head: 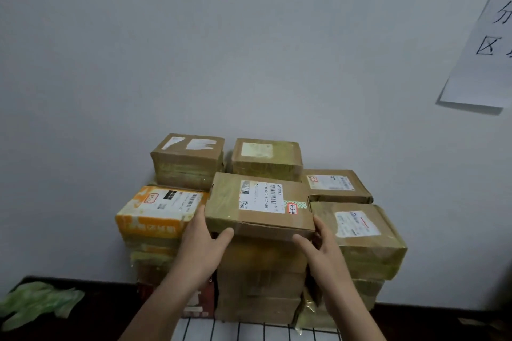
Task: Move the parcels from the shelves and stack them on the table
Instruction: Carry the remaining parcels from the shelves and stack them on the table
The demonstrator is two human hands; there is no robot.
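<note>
- The left hand [205, 241] and the right hand [324, 246] are apart. Each is clamped on one near corner of the brown cardboard parcel [260, 202], with fingers along its side and thumb against its front face.
- This parcel is at the top front of the parcel stack [257, 285], over the middle column. I cannot tell whether it rests fully on the box below or is held just off it.
- Its top bears a white shipping label [260, 198] with a barcode and the print 010-010-L30-551. Beside the label is a red-edged sticker [292, 208] handwritten 3-24.
- The orange-and-white parcel [155, 210] lies just to the left. The left hand's fingers sit between it and the held parcel.
- The taped right parcel [357, 232], with a white label, is just beside the right hand.
- Behind that one lies the flat parcel [335, 185], lower and also labelled.
- Two parcels stand at the back near the wall [194, 36]: the back-left parcel [188, 158] and the back-right parcel [267, 158]. Both are wrapped in yellowish tape.
- The whole stack stands on the dark worktop [110, 299].
- A crumpled green thing [36, 302] lies at the worktop's left end, well apart from the stack.
- A white sheet with black grid lines [249, 329] shows at the near edge.
- A paper sign [482, 50] with handwritten characters hangs on the wall at upper right, cut off by the frame edge.
</note>
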